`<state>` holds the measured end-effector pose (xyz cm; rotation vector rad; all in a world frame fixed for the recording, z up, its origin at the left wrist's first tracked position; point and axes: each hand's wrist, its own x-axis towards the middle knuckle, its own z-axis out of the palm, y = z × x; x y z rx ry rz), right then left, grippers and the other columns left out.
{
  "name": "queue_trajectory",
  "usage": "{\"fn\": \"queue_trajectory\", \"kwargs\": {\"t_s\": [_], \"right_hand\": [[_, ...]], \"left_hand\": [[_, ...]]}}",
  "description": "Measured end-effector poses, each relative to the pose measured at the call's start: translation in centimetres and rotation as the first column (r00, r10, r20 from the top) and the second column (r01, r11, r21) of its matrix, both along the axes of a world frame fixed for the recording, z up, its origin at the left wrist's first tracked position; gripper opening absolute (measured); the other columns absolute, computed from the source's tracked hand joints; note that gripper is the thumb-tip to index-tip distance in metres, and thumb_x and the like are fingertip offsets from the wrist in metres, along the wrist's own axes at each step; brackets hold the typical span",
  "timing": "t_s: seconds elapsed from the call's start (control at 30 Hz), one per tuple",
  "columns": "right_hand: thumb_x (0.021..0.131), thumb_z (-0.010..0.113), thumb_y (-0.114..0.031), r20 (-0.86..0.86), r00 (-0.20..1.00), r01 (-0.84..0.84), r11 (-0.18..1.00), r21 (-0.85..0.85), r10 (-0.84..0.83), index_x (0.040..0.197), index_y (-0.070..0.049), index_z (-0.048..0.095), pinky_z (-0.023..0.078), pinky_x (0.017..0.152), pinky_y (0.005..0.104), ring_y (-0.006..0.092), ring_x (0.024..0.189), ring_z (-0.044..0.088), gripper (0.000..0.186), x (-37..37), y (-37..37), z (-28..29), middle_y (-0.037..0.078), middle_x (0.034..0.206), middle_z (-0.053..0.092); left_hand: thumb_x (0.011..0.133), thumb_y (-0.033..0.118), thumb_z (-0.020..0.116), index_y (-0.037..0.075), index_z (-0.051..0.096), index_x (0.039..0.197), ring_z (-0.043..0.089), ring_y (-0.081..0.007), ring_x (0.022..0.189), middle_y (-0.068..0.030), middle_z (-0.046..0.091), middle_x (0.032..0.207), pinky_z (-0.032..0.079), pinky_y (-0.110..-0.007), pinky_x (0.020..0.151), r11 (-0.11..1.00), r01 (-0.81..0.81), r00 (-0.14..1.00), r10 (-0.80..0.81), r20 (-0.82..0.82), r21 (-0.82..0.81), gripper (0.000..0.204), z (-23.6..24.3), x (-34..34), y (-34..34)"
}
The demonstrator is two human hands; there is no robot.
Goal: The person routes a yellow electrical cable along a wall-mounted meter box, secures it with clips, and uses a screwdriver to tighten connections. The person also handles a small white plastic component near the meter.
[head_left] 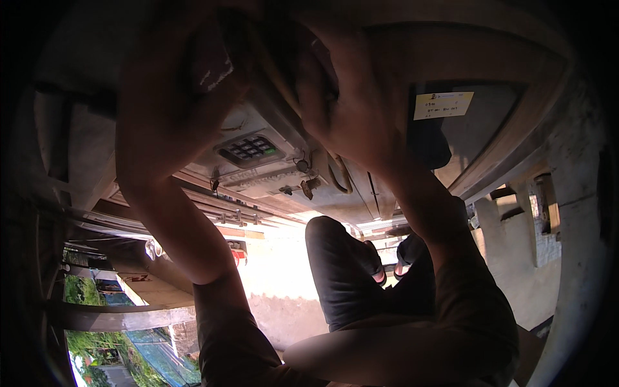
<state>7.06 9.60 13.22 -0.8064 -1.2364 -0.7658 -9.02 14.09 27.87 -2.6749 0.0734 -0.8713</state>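
Note:
Both my arms reach up to the top of the view, where deep shadow hides much detail. My left hand [164, 103] is curled beside a dark, scuffed, reddish-brown surface; its fingertips are lost in the dark, and what they hold is unclear. My right hand [361, 109] has its thumb and fingers bent around something dark that I cannot make out. Between the hands runs a yellowish cord or tube [274, 71]. Below them, a light-coloured panel bears a black keypad [250, 149] with a green key. A looped cable [340, 174] hangs under my right hand.
Small rusty metal fittings [311, 188] stick out below the keypad. A yellow-and-white label [443, 105] is on a framed dark pane at right. My bent knees [338, 264] show below, beside bright ground. A pale wall with openings [522, 226] stands right; boxes and greenery lie left.

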Motion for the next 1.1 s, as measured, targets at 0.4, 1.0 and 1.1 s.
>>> {"fn": "queue_trajectory", "kwargs": {"t_s": [0.4,1.0,1.1], "right_hand": [[0.078,0.079,0.001,0.276,0.949,0.185,0.977,-0.107,-0.149,0.115,-0.012,0.074,0.062,0.071,0.0363,0.0271,0.08,0.074,0.04,1.9,-1.8,0.6,0.009,0.105,0.074],[0.084,0.078,-0.011,0.458,0.805,0.469,0.877,-0.102,-0.377,0.129,-0.018,0.065,0.058,0.062,0.0303,0.0165,0.074,0.072,0.047,3.6,-2.0,0.8,0.001,0.11,0.072],[0.088,0.076,-0.013,0.427,0.86,0.331,0.942,-0.054,-0.278,0.127,-0.017,0.065,0.057,0.06,0.0341,0.0172,0.069,0.069,0.041,3.9,-2.1,0.3,0.002,0.109,0.071]], "left_hand": [[0.071,0.01,0.068,0.001,0.062,0.1,0.057,-0.0267,0.089,-0.0109,0.06,0.091,0.047,-0.037,0.078,0.994,0.112,0.983,-0.109,0.146,-0.015,0.031,-0.7,1.0,0.7],[0.07,0.012,0.067,0.002,0.062,0.098,0.057,-0.028,0.089,-0.011,0.061,0.091,0.046,-0.04,0.078,0.998,0.056,0.989,-0.052,0.135,-0.026,0.03,-0.2,1.4,-0.2],[0.069,0.011,0.07,0.003,0.064,0.1,0.059,-0.0292,0.092,-0.0113,0.064,0.093,0.047,-0.04,0.079,0.995,0.053,0.992,-0.043,0.116,-0.085,0.033,-0.4,0.2,-0.1]]}}
